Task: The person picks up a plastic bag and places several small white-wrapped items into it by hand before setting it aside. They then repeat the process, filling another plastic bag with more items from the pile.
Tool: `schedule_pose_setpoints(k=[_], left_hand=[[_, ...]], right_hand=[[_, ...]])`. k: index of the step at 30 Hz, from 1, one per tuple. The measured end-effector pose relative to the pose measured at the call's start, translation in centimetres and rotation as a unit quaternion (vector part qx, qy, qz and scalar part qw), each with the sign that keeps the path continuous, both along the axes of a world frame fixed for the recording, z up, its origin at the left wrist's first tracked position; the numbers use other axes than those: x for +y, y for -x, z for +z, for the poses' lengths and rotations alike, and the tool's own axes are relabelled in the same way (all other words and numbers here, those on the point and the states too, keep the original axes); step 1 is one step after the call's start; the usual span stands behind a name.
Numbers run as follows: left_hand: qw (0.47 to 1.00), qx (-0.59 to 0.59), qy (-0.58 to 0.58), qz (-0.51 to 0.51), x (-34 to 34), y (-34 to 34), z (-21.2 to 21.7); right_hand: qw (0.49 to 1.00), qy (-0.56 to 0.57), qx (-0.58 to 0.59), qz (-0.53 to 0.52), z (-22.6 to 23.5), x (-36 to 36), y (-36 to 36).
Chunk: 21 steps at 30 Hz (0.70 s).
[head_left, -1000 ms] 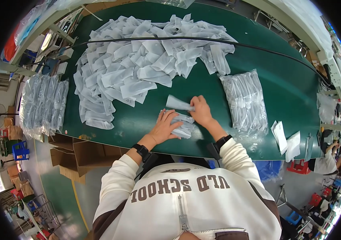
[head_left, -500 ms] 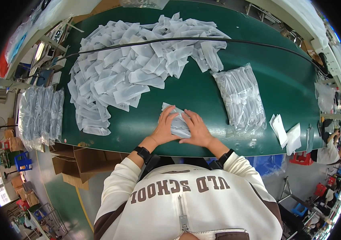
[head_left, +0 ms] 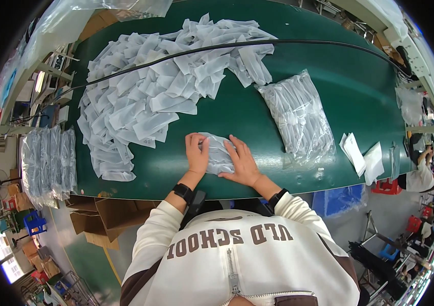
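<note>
Between my hands, near the table's front edge, is a small stack of frosted plastic packets (head_left: 219, 154). My left hand (head_left: 197, 155) wraps its left side, thumb toward the middle. Against the right side presses my right hand (head_left: 243, 164), with its fingers bent over the far corner. Both hands are closed on the stack; its underside is hidden. Beyond and to the left spreads a large heap of similar frosted packets (head_left: 140, 92). To the right lies a clear plastic bag (head_left: 301, 120) filled with rows of such packets.
A black cable (head_left: 217, 47) crosses above the heap. White paper slips (head_left: 353, 154) lie on the green table (head_left: 349, 97) at right. Several filled bags (head_left: 48, 163) stand at the left end. Open cardboard boxes (head_left: 117, 214) sit below the front edge. A person (head_left: 422, 176) is at far right.
My hands and the stack have shifted slightly left. The left hand has straightened along the stack's side, and the stack sits squarer between my palms. The whole view has turned a little.
</note>
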<state>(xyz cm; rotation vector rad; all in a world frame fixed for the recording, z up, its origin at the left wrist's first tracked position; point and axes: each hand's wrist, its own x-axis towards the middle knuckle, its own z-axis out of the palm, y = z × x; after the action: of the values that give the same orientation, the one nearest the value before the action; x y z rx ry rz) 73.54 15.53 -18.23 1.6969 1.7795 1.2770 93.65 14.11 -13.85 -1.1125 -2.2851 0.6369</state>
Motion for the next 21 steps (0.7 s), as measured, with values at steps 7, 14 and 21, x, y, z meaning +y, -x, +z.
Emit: schedule_pose_setpoints(k=[7, 14, 21], left_hand=[[0.959, -0.254, 0.05, 0.117, 0.1, 2.1, -1.8], [0.986, -0.13, 0.105, 0.003, -0.8, 0.9, 1.1], [0.969, -0.23, 0.031, 0.079, 0.1, 0.3, 1.6]], right_hand=[[1.0, -0.01, -0.001, 0.006, 0.1, 0.0, 0.4], [1.0, -0.009, -0.001, -0.001, -0.1, 0.1, 0.0], [1.0, -0.012, -0.001, -0.001, 0.0, 0.1, 0.1]])
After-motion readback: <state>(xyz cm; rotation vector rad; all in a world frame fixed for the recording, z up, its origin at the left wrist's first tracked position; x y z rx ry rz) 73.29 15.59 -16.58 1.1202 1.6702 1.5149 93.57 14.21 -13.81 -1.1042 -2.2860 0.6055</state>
